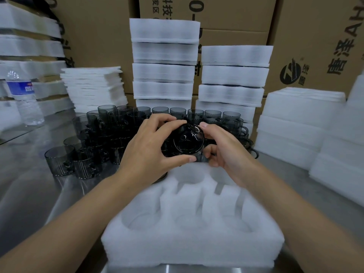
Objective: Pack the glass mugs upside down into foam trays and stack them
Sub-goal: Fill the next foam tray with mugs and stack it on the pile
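Counter (29, 194): shiny metal, running from the near edge back to a wall of boxes.
Foam tray (193, 243): white, lying flat on the counter closest to the camera; round pockets with narrow side slots are cut into its top.
Left hand (149, 146): above the tray's far edge; its grip is closed on the mug, thumb on the near rim and fingers curled over the far side.
Right hand (222, 148): on the mug's other side; its grip also holds the mug, thumb on the upper edge and fingers curled under the lower right.
Held mug (188, 138): dark smoked glass, between both hands, round base turned towards the camera, above the tray's far edge and not in a pocket.
Loose mugs (110, 131): many of the same dark glass, standing mouth up in rows on the counter just behind the hands.
Water bottle (23, 99): clear plastic with a blue label, upright at far left.
Foam sheets (92, 87): a pile of thin white sheets behind the mugs, to the left.
Stacked trays (164, 71): two white columns behind the mugs, the left one taller.
Right foam pile (295, 125): white blocks stacked at the counter's right side.
Cardboard boxes (315, 26): brown, with black printing, filling the background.
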{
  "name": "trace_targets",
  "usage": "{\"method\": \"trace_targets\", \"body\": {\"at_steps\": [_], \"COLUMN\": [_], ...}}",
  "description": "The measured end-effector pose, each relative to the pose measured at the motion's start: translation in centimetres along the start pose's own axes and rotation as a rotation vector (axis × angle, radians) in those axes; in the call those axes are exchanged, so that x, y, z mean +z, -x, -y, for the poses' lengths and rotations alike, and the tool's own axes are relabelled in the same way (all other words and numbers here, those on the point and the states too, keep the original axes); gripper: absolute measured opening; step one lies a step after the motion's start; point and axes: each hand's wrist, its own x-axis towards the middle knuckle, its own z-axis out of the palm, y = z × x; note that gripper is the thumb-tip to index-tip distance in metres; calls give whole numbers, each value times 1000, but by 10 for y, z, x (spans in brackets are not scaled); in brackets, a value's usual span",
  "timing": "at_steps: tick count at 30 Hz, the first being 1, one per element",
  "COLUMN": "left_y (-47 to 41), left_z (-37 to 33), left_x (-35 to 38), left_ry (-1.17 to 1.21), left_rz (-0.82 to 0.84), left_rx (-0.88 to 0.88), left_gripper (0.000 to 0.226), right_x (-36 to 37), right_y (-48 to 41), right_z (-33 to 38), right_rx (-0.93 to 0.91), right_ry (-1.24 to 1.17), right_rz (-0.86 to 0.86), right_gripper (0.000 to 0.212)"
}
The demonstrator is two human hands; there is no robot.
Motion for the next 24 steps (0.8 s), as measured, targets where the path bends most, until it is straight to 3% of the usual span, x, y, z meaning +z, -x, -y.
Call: {"method": "trace_targets", "body": {"at_steps": [8,13,18,24], "left_y": [-1,-1,3,3], "left_z": [1,-1,-4,-7], "left_x": [0,-2,-2,-4], "left_ry": [14,68,206,230], "left_rz": [11,107,152,239], "left_rx": [-3,-93,-156,-114], "left_gripper": [75,75,59,57], "right_x": [0,0,-1,0], "right_y": [-3,-2,-1,-1], "right_z": [-1,0,-1,0], "right_rx": [-11,-14,-4,-1], "right_ry": [-14,-12,4,1], "right_rz": [5,2,-38,-63], "right_gripper": [42,50,33,30]}}
